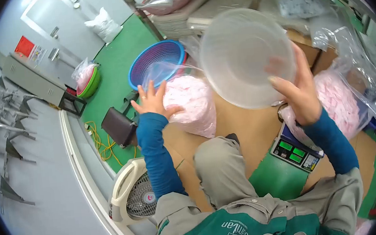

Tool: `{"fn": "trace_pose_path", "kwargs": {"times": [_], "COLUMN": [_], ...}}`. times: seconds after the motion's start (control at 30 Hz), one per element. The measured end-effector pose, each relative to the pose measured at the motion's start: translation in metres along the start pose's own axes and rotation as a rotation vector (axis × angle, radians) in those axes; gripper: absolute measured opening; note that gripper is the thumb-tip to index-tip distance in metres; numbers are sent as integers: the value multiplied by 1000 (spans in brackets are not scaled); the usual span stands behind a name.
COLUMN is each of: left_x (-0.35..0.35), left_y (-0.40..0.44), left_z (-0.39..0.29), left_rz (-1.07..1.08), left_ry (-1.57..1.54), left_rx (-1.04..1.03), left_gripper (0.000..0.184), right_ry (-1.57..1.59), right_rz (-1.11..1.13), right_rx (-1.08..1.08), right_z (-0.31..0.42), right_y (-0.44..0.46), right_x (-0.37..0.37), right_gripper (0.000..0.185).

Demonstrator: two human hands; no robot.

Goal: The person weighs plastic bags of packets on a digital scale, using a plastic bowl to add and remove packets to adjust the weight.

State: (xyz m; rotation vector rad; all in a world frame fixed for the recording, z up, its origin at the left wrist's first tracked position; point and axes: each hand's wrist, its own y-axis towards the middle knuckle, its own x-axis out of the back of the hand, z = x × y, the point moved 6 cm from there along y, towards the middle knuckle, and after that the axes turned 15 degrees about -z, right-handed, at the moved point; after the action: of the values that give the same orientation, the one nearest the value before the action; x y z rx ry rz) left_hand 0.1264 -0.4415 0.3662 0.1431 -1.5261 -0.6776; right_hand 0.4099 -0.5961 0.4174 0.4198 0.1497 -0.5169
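Observation:
A round translucent plastic tub (236,54) is held up in front of me, its side gripped by my right hand (300,88) with the thumb on the near face. My left hand (152,100), fingers spread, rests against a clear plastic bag (191,101) full of pale pink pieces that stands on brown cardboard. To the right, a second clear bag of pink pieces (338,100) sits by a digital scale (295,152) with green displays. Part of that scale is hidden under the bag and my right arm.
Blue and purple baskets (157,61) stand beyond the left bag. A white fan (136,190), a dark box (118,126) and a yellow cord (97,142) lie to the left. Stacked trays and bags fill a rack (187,20) ahead. A green basin (88,81) sits near the door.

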Motion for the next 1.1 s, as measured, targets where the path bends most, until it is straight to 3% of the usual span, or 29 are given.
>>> {"fn": "trace_pose_path", "kwargs": {"times": [0.03,0.07,0.13,0.17,0.2,0.23,0.27,0.37,0.47,0.57,0.63,0.67,0.73,0.77,0.83,0.87,0.93,1.03,1.1], "left_x": [-2,-3,-19,-22,-32,-36,-18,-1,-10,-25,-38,-40,-52,-51,-49,-43,-32,-9,-5], "left_y": [-8,-11,-14,-16,-21,-25,-28,-35,-36,-24,0,13,36,44,48,47,39,23,16], "left_z": [1,1,8,8,12,14,6,-4,0,11,15,9,-9,-24,-52,-66,-84,-90,-79], "left_rz": [38,37,48,-109,-227,-342,-477,-560,-545,-633,-549,-605,-552,-537,-561,-546,-523,-442,-346], "left_ry": [24,19,119,53,-76,-206,-334,-304,-459,-523,-653,-690,-764,-763,-766,-799,-858,-882,-922], "left_rx": [-11,-8,-49,-70,-111,-154,-148,-143,-131,-59,22,3,-23,-62,-201,-244,-296,-355,-334], "left_gripper": [81,72,46,21,16,11,8,9,8,2,4,9,12,14,14,14,14,9,8], "right_ry": [84,147,-24,-189,-355,-391,-427,-700,-839,-633,-810,-834,-935,-806,-359,-404,-267,-223,79], "right_rz": [34,78,150,182,211,323,433,617,572,675,808,851,908,879,630,513,231,-26,-63], "right_rx": [-43,-33,257,445,633,597,556,426,690,490,391,219,138,36,-7,97,-307,-714,-849], "right_z": [-7,-17,-46,-53,-61,-83,-109,-179,-258,-258,-275,-257,-269,-273,-297,-294,-312,-258,-277], "right_y": [9,19,41,45,46,48,49,45,43,39,43,47,62,69,83,90,87,68,72], "right_x": [-26,-51,-95,-116,-136,-156,-174,-208,-228,-237,-237,-226,-205,-185,-145,-121,-82,-60,-62], "right_gripper": [73,73,71,71,71,71,72,74,67,62,59,59,62,62,60,58,52,41,44]}}
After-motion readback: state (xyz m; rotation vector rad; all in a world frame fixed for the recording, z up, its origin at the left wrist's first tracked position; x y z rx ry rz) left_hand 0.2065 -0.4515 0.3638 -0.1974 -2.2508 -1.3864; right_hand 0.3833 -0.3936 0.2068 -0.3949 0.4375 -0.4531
